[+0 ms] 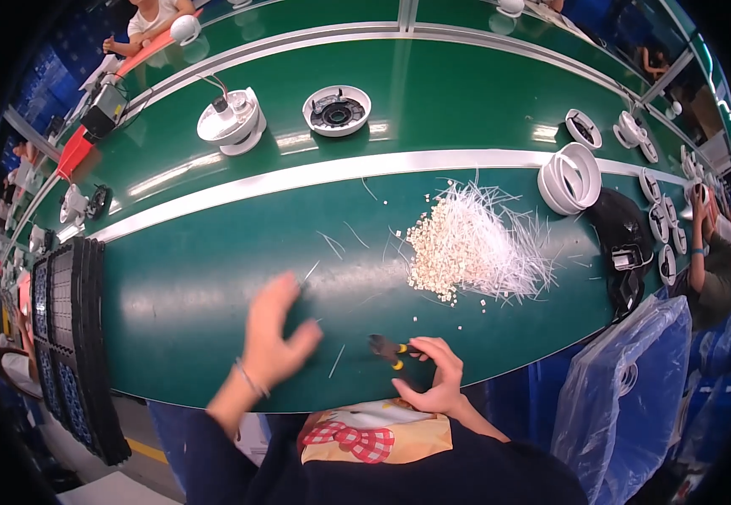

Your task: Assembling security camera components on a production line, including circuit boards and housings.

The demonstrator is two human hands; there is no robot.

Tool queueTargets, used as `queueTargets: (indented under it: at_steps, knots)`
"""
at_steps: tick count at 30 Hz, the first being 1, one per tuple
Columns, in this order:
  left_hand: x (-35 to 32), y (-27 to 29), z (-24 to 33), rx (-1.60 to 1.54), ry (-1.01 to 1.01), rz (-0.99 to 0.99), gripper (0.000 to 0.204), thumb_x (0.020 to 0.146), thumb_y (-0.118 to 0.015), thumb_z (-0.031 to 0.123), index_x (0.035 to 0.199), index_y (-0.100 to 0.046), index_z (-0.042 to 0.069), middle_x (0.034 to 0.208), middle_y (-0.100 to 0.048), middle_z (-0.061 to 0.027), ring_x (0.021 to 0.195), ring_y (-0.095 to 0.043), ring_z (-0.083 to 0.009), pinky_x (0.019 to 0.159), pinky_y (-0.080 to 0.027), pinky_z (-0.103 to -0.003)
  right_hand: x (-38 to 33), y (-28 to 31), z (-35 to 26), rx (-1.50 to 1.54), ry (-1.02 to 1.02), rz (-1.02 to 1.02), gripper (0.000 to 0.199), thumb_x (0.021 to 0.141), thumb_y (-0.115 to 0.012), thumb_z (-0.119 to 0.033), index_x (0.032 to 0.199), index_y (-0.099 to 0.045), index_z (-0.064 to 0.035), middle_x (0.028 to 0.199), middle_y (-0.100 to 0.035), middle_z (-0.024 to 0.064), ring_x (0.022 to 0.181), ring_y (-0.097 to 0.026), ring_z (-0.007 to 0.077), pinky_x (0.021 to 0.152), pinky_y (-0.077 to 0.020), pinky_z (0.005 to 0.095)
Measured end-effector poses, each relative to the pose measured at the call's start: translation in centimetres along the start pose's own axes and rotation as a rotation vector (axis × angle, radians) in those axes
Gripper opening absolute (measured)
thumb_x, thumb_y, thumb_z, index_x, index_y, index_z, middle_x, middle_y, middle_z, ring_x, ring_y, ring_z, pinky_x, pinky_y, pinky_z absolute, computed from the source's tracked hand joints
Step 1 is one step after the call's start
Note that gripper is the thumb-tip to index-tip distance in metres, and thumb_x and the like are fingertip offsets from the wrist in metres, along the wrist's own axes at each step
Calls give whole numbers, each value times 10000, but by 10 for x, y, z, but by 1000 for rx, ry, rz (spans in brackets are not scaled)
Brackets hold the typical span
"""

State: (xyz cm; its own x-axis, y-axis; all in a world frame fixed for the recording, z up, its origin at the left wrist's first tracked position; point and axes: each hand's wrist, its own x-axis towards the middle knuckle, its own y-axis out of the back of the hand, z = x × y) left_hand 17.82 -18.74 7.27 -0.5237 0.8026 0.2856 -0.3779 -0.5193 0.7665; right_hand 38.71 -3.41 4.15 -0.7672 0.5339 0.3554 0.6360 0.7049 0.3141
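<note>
My right hand (438, 380) grips a pair of diagonal cutters (385, 346) by its black and yellow handles, close to the bench's front edge. The jaws point left, above the green bench surface. My left hand (274, 341), somewhat smeared by motion, hovers over the bench with thumb and fingers apart and nothing visible between them. Near its fingertips lies a thin white strip (311, 271); another strip (336, 361) rests between the two hands. Right of centre is a heap of white strips (507, 244), with many small cream-coloured pieces (441, 252) piled against its left side.
Black trays (75, 337) stand stacked at the left end. White rings (569, 178) and a black bag (622, 231) sit on the right. Beyond a pale rail, white round housings (337, 111) lie on another green surface. Clear plastic (626, 379) hangs at lower right; a co-worker (715, 269) is behind it.
</note>
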Motion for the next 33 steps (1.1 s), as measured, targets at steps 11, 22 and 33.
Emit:
queueTargets:
  at_steps: [11, 22, 33]
  knots:
    - [47, -79, -6, 422, 71, -118, 879, 752, -497, 491, 1262, -149, -134, 1331, -129, -316, 1258, -108, -421, 1009, -92, -496, -16, -2, 13, 237, 14, 201, 550, 557, -696, -9, 1059, -473, 31, 965, -519, 134, 745, -527, 154, 644, -414, 238]
    - [64, -71, 32, -351, -154, 324, 431, 770, -405, 18, 1195, -386, -49, 1255, -375, -221, 1182, -359, -330, 978, -267, -369, -21, -11, 20, 378, -80, 403, 564, 587, -665, 9, 1097, -425, 41, 926, -473, 90, 787, -448, 143, 705, -373, 253]
    - [-180, -81, 53, 455, 287, 209, 512, 675, -498, 197, 1147, -427, 9, 1254, -363, -178, 1200, -267, -350, 992, -43, -530, -28, -7, 18, 544, -138, 174, 592, 587, -686, -27, 1108, -413, 37, 962, -507, 96, 858, -500, 157, 751, -376, 260]
